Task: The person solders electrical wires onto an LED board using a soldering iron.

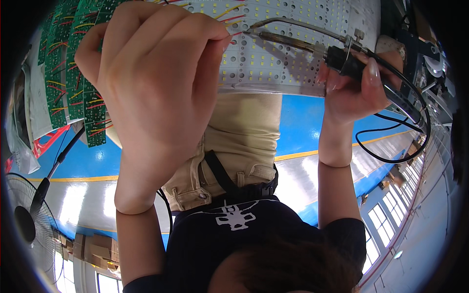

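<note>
My right hand [359,90] grips the black handle of a soldering iron [288,41], which has a thin curved metal feed tube [298,22] clamped along it. The iron's tip and the end of the tube meet near a short red wire [237,33]. My left hand [151,78] is closed in a pinch at the other end of that wire, its fingertips partly hidden behind the hand. Under both hands lies a white LED panel [264,77] dotted with small yellow chips and round holes. Other red and yellow wires [234,18] stick out just beyond the pinch.
Green circuit boards [58,93] with red and yellow wires lie at the left. A black cable [426,122] loops from the iron at the right. A fan [29,222] stands at the lower left, with cardboard boxes [97,249] behind it on the floor.
</note>
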### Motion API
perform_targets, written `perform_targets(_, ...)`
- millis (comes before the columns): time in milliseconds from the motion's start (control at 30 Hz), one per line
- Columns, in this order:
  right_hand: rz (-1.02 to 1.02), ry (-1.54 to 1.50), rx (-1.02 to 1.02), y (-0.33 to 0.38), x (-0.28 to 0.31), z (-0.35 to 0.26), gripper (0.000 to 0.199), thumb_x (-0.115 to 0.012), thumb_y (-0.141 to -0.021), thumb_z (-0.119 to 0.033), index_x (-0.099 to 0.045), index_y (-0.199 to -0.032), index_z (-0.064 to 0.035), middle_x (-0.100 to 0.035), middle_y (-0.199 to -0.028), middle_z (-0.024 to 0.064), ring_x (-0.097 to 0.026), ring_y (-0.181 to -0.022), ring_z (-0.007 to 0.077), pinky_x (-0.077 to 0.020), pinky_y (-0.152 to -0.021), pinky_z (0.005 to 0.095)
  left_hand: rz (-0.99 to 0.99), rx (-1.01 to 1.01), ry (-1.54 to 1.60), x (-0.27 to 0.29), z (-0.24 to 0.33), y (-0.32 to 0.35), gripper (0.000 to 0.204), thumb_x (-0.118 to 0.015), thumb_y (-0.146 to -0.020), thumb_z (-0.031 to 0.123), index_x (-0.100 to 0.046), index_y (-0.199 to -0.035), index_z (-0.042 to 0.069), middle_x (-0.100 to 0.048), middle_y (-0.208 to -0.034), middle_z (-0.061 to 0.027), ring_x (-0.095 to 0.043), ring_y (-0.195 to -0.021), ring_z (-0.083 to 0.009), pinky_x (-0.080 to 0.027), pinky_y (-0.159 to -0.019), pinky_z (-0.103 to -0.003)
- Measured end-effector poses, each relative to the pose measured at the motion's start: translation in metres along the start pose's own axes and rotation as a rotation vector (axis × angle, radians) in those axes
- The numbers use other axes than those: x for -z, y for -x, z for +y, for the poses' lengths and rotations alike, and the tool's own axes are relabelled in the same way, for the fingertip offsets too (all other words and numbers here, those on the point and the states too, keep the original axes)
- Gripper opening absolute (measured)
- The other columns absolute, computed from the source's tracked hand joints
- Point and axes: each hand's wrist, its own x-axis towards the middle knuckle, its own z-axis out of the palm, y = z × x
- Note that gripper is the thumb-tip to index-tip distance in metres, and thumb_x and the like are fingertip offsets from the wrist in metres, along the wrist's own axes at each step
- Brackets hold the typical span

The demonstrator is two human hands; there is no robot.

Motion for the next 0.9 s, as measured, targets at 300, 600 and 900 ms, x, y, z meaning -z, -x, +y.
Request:
perform_targets(300,0.562,-0.243,-0.342,-0.026,-0.031,-0.026,0.007,-0.053,-0.088,0.001,-0.05,-0.088,0.0061,-0.045,-0.051,0.0117,-0.044,-0.033,0.0151,-0.0435,-0.033,0.0309,-0.048,-0.001,-0.083,0.006,0.009,-0.006,0.01,-0.08,-0.074,0.015,-0.072,-0.079,0.017,-0.067,-0.078,0.0064,-0.061,-0.082,-0.0146,-0.035,-0.086,-0.033)
perform_targets(600,0.515,-0.03,-0.239,-0.018,-0.029,-0.014,0.009,-0.054,-0.087,0.001,-0.047,-0.082,0.004,-0.05,-0.056,0.0121,-0.045,-0.034,0.0141,-0.0453,-0.034,0.0311,0.138,-0.048,-0.019,-0.011,-0.013,0.011,0.014,-0.082,-0.073,0.021,-0.076,-0.085,0.024,-0.065,-0.08,0.011,-0.059,-0.081,-0.0095,-0.033,-0.089,-0.032)
perform_targets(900,0.523,-0.042,-0.221,-0.018,-0.029,-0.014,0.012,-0.062,-0.082,-0.003,-0.052,-0.082,0.0035,-0.053,-0.068,0.0067,-0.046,-0.038,0.0107,-0.0396,-0.035,0.0266,0.119,-0.077,-0.165,-0.016,-0.011,0.018,0.021,-0.082,-0.075,0.028,-0.078,-0.096,0.032,-0.062,-0.09,0.0147,-0.057,-0.083,-0.0057,-0.031,-0.093,-0.033)
